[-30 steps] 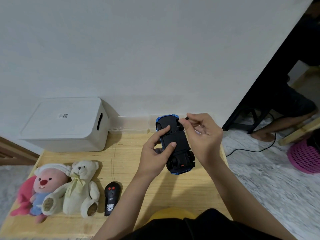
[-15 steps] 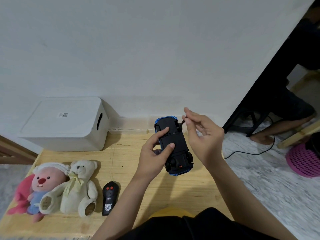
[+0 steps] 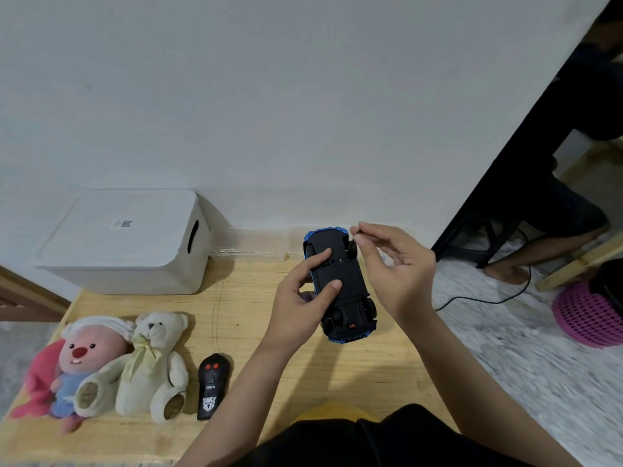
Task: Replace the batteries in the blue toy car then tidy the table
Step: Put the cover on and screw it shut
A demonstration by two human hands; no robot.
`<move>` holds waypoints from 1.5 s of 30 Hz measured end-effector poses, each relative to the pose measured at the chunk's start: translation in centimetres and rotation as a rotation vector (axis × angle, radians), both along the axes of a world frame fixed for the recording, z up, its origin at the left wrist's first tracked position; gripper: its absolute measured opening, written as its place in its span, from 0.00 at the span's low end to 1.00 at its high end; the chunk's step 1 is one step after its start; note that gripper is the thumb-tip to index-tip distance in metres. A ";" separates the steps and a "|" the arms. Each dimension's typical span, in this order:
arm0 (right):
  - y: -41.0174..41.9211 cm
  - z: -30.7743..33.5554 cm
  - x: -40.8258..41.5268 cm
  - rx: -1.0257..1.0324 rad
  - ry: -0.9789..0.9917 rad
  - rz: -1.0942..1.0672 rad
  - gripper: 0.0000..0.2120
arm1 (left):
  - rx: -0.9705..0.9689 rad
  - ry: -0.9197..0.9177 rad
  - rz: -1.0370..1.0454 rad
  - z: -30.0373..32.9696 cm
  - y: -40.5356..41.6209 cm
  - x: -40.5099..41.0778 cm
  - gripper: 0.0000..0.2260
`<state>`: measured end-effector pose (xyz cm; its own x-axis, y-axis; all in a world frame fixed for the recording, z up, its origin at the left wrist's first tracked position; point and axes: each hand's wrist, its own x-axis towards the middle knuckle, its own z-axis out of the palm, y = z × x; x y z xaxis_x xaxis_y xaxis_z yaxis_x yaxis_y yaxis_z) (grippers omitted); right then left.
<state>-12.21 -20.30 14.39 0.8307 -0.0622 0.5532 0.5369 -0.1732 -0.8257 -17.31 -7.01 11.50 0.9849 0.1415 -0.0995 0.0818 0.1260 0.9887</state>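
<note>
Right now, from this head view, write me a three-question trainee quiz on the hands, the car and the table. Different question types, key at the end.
1. True or false: the blue toy car is held underside up.
2. Multiple choice: what lies directly right of the white teddy bear in the picture? A) the white box B) the black remote control C) the pink basket
3. Fill in: the left hand grips the ____, while the right hand pinches a small dark tool at the car's far end.

Key: 1 true; 2 B, the black remote control; 3 car.
</note>
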 end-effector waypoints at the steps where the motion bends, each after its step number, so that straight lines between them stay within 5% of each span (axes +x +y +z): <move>1: 0.0 0.0 0.0 0.001 -0.002 -0.009 0.11 | -0.008 0.003 -0.002 0.0 0.0 -0.1 0.20; 45: 0.5 0.1 0.1 -0.102 -0.083 -0.030 0.07 | -0.027 0.011 -0.029 -0.4 0.2 -0.1 0.20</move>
<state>-12.13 -19.81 14.53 0.7803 -0.0264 0.6248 0.5959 -0.2714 -0.7558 -17.37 -6.79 11.10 0.9874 0.1099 -0.1136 0.0965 0.1498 0.9840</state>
